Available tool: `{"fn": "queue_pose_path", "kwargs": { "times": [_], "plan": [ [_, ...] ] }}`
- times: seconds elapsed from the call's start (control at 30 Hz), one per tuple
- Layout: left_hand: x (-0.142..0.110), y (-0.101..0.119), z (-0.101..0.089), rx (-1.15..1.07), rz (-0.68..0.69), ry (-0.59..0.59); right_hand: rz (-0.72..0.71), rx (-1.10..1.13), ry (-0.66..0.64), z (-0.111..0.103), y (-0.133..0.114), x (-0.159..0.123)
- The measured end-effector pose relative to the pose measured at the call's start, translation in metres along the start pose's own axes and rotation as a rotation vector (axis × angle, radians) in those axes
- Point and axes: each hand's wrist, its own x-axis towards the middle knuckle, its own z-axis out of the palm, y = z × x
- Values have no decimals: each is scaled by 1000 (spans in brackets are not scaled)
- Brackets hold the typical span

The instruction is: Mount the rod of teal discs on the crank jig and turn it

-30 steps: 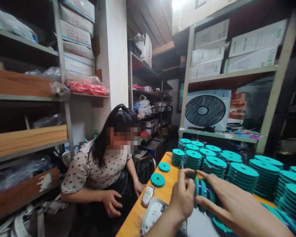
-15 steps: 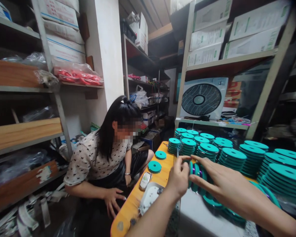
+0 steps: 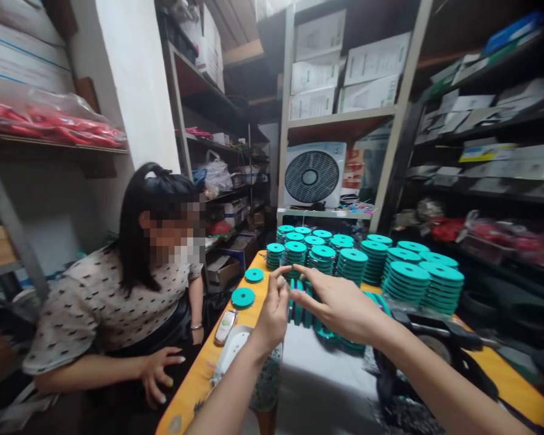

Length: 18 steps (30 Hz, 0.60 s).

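Observation:
A row of teal spools (image 3: pixel 301 309) stands on edge, with bits of purple between their flanges. At the row's left end is my left hand (image 3: pixel 274 311), its fingers curled in; whatever they grip is hidden. My right hand (image 3: pixel 338 302) reaches over the row from the right, thumb on the near side and fingers across the top. The index fingertips of both hands meet above the spools. Behind them rise several stacks of teal spools (image 3: pixel 352 257). Two single teal spools (image 3: pixel 243 297) lie flat left of my hands.
A yellow wooden table (image 3: pixel 185 386) carries a white tray (image 3: pixel 231 350), a small white device (image 3: pixel 225 326) and a black machine (image 3: pixel 435 344) at right. Someone in a spotted top (image 3: pixel 86 302) sits at left. Behind stand shelves with a fan (image 3: pixel 312 175) and boxes.
The view has turned to the right, so everything sits further left and more shelving shows at right. My hands stay at the row of spools, and their fingertips have come together above it.

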Motion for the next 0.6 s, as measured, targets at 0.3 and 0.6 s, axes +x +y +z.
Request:
{"fn": "queue_pose_path", "kwargs": {
  "times": [0.3,0.6],
  "plan": [
    [9,-2,-5,7,-34,0,-7,59,-4,-9,-4,-1],
    [-6,-18,4,-216,-257,221,-156,116,142,-17,-4,-10]
  ]
}}
